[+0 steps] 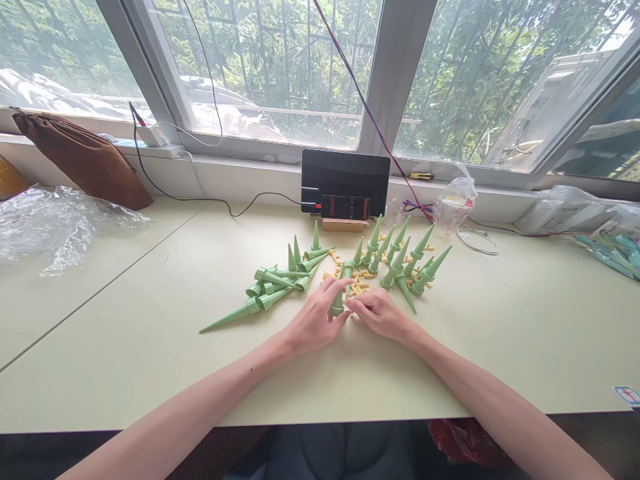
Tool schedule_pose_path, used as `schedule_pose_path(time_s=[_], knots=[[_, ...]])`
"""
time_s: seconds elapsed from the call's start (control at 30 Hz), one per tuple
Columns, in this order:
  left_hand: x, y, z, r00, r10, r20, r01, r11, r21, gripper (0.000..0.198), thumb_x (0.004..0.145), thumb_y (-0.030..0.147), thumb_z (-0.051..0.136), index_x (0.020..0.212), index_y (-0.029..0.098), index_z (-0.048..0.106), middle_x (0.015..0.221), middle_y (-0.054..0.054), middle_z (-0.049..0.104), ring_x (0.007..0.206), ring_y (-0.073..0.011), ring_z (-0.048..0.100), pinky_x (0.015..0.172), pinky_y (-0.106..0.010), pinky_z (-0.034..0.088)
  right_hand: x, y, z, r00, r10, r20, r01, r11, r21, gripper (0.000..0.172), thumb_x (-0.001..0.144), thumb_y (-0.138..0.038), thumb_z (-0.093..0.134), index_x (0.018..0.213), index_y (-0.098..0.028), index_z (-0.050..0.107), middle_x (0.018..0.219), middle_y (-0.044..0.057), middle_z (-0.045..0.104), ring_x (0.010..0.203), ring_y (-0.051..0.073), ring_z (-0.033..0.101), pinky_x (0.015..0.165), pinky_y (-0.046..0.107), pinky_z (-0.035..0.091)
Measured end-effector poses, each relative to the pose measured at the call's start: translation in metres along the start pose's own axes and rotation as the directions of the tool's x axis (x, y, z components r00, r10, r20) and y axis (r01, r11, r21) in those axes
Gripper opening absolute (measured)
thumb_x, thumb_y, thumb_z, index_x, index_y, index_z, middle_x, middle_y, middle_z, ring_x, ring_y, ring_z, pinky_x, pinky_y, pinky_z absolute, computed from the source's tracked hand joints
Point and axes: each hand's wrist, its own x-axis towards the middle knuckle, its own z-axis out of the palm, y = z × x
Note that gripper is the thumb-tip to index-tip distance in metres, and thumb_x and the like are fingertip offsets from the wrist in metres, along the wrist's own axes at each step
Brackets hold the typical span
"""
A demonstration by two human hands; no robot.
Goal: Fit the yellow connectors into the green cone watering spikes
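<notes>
Near the middle of the table, my left hand (315,317) is closed around a green plastic watering spike (337,303), which stands point up. My right hand (383,313) touches the spike's collar from the right with thumb and finger pinched; what they hold is hidden. Just beyond both hands lie small yellow valve pieces (359,287) in a loose heap. To the left is a pile of green spikes (275,280), most lying on their sides. On the right stand several more spikes (395,263) with yellow pieces sticking out of their collars.
A black tablet (345,175) leans by the window, with a phone (346,207) in front on a small cardboard block (344,225). Clear plastic wrap (65,227) and a brown bag (83,160) lie at left. Plastic packets (560,210) and a white cable (480,241) are at right.
</notes>
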Motion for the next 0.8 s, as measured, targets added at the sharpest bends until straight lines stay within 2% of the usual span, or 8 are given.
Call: schedule_pose_path(time_s=[0.27,0.53,0.8], knots=[[-0.0003,-0.0039,0.0007,0.999,0.033,-0.016,-0.033,0.999,0.026,0.051,0.089,0.017,0.057,0.137,0.029,0.044,0.112,-0.006,0.052,0.088,-0.0166,0.054,0.057,-0.024,0.052,0.0007,-0.0001,-0.0002,1.000,0.019,0.000,-0.019,1.000,0.024,0.052,0.102,-0.042,0.035,0.056,-0.018,0.034,0.051,-0.005,0.031,0.048,0.008,0.030,0.052,0.025,0.025],[-0.0002,-0.0060,0.0024,0.999,0.033,-0.034,-0.033,0.999,0.010,0.051,0.088,0.017,0.057,0.137,0.029,0.044,0.111,-0.006,0.050,0.087,-0.0158,0.052,0.058,-0.023,0.053,0.0000,0.0033,0.0015,0.999,0.006,-0.040,-0.005,0.999,0.038,0.043,0.096,-0.044,0.048,0.064,-0.020,0.033,0.056,-0.007,0.025,0.053,0.009,0.024,0.051,0.025,0.021],[-0.0004,-0.0062,0.0028,0.998,0.042,-0.036,-0.041,0.999,0.026,0.053,0.088,0.016,0.057,0.137,0.030,0.044,0.111,-0.005,0.052,0.086,-0.0158,0.052,0.058,-0.023,0.052,-0.0003,0.0036,0.0011,1.000,-0.005,-0.025,0.006,0.999,0.051,0.045,0.096,-0.039,0.049,0.063,-0.020,0.025,0.058,-0.006,0.020,0.053,0.009,0.020,0.051,0.025,0.019]])
